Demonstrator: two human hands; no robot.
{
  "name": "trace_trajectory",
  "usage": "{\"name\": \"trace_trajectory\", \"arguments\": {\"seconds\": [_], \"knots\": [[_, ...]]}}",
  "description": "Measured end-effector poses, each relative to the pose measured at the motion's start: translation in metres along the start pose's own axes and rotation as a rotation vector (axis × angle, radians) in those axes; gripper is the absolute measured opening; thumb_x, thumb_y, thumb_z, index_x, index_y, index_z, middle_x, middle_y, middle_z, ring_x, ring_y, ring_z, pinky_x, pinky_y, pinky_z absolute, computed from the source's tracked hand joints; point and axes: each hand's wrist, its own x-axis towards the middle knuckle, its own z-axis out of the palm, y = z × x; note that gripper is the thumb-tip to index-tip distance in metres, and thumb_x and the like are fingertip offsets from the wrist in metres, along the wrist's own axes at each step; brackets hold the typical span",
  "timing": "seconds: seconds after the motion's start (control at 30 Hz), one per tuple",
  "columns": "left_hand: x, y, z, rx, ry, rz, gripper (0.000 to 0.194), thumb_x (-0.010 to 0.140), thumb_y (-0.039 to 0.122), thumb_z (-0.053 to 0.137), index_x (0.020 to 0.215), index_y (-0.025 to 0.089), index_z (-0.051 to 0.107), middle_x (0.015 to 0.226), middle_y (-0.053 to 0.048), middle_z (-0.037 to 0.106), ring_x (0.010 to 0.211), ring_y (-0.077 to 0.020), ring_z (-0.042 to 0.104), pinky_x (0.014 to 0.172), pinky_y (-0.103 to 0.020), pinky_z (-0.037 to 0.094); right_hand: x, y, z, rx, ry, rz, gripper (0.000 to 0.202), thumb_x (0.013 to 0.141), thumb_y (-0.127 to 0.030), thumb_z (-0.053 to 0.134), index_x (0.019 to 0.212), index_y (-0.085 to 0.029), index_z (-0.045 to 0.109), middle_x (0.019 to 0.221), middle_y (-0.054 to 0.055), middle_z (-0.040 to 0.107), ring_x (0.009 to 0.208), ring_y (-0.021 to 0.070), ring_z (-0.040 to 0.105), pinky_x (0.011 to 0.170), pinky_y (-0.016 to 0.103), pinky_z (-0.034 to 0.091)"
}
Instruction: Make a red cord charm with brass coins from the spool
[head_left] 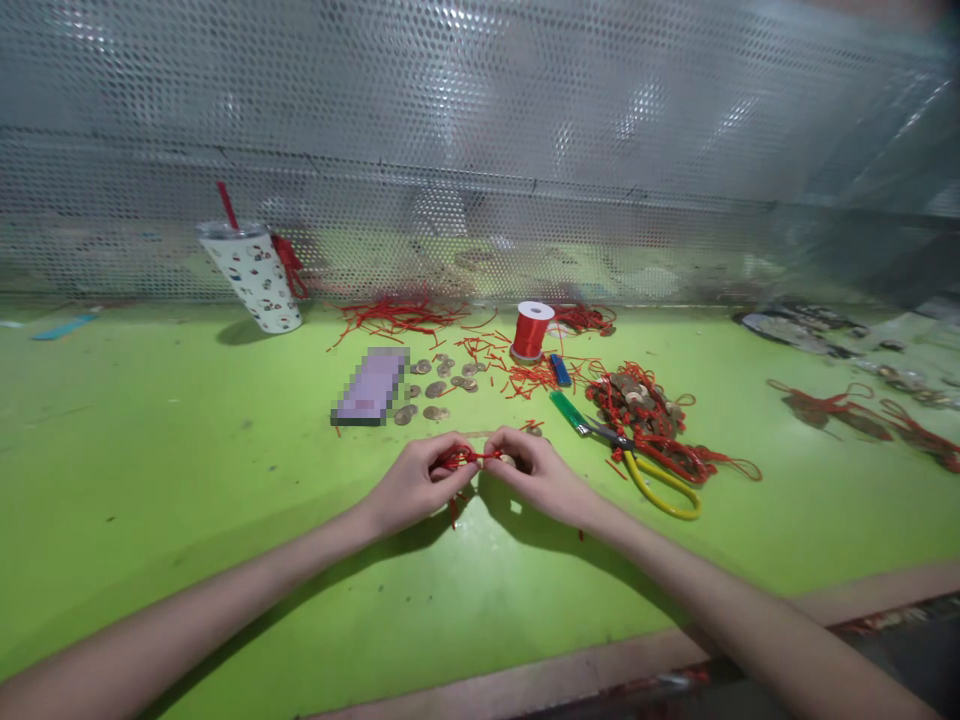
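Near the middle of the green table [300, 600], my left hand [420, 482] pinches a bundle of red cord [457, 457]. My right hand [536, 475] is closed on the same cord just to the right, fingertips close to those of the left. Part of a coin [508, 460] shows by the right fingers. A short red end hangs below my left hand. Loose coins [436, 389] lie beyond the hands, beside a blurred-out flat object [373, 385]. Yellow-handled scissors [664, 490] lie to the right, by a pile of coins tied with red cord [637, 400].
A spool of red cord [532, 332] stands behind, among red scraps [405, 316], with a blue lighter [560, 370] and a green lighter [568, 412] nearby. A patterned cup with a straw [259, 280] stands back left. Perforated mesh [450, 120] rises behind. More corded coins [840, 410] lie right.
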Motion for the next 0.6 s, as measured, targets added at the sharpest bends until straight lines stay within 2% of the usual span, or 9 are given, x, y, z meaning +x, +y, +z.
{"name": "trace_trajectory", "arguments": {"seconds": [0.2, 0.33, 0.6], "knots": [[0.000, -0.010, 0.002, 0.118, -0.104, 0.044, 0.025, 0.088, 0.035, 0.059, 0.072, 0.016, 0.054, 0.057, 0.007, 0.036, 0.049, -0.0078, 0.034, 0.047, -0.021, 0.027, 0.000, 0.002, 0.004, -0.004, 0.046, -0.008, 0.005, 0.088, -0.025, 0.055, 0.086, -0.020, 0.057, 0.073, -0.002, 0.058, 0.065, 0.0137, 0.046, 0.059, 0.026, 0.034], [-0.001, -0.010, 0.002, 0.145, -0.162, 0.047, 0.021, 0.088, 0.033, 0.057, 0.075, 0.016, 0.055, 0.058, 0.008, 0.033, 0.050, -0.0082, 0.034, 0.047, -0.021, 0.027, -0.001, 0.000, 0.008, 0.005, 0.065, -0.018, 0.005, 0.087, -0.024, 0.055, 0.086, -0.020, 0.058, 0.070, -0.003, 0.057, 0.063, 0.0128, 0.045, 0.058, 0.026, 0.033], [0.000, -0.005, 0.002, 0.170, -0.174, 0.082, 0.017, 0.087, 0.031, 0.058, 0.081, 0.015, 0.062, 0.058, 0.007, 0.029, 0.053, -0.0093, 0.029, 0.046, -0.021, 0.023, -0.002, 0.002, 0.009, 0.019, 0.061, -0.033, 0.007, 0.089, -0.026, 0.056, 0.088, -0.020, 0.060, 0.071, -0.003, 0.059, 0.064, 0.0129, 0.047, 0.060, 0.026, 0.035]]}}
